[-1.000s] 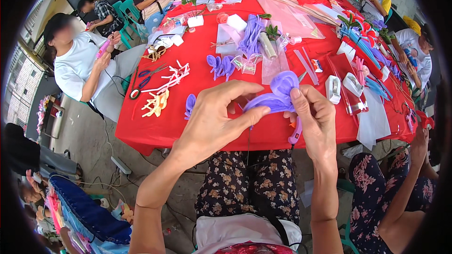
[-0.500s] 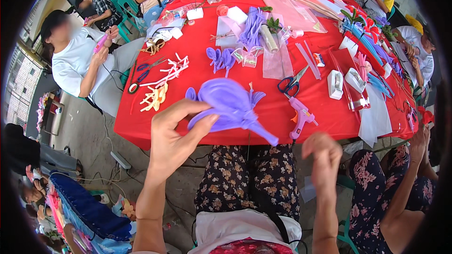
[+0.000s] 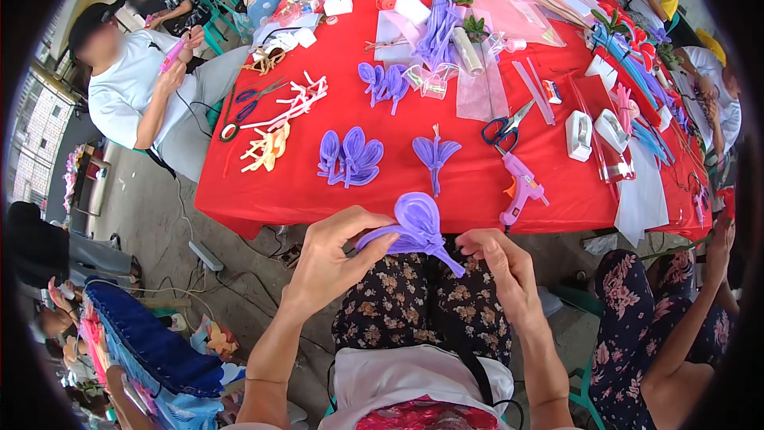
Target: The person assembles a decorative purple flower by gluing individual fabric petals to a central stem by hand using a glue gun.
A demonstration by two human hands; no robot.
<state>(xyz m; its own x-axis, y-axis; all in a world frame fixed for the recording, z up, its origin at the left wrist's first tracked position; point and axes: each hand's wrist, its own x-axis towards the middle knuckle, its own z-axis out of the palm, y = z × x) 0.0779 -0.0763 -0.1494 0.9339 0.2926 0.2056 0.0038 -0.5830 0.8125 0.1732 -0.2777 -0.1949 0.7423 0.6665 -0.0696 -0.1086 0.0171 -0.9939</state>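
Note:
My left hand [image 3: 330, 259] and my right hand [image 3: 503, 267] together hold a purple ribbon flower piece [image 3: 414, 227] over my lap, just below the front edge of the red table [image 3: 469, 183]. The left fingers pinch its looped petals; the right fingers grip its pointed stem end. On the table ahead lie a purple petal cluster [image 3: 350, 157], a smaller purple petal piece [image 3: 435, 155], and a pink glue gun [image 3: 521, 189]. Blue-handled scissors [image 3: 503, 126] lie behind the glue gun.
More purple ribbon bows [image 3: 383, 82], cream ribbon pieces [image 3: 267, 146], two white tape dispensers [image 3: 597, 131] and clear wrap cover the table. A person in a white shirt [image 3: 127, 87] sits at left, another person in floral trousers [image 3: 660, 326] at right. A power strip [image 3: 207, 255] lies on the floor.
The purple piece came down from above the table to my lap. My right hand rose and took hold of its stem end, while my left hand shifted its grip on the petals.

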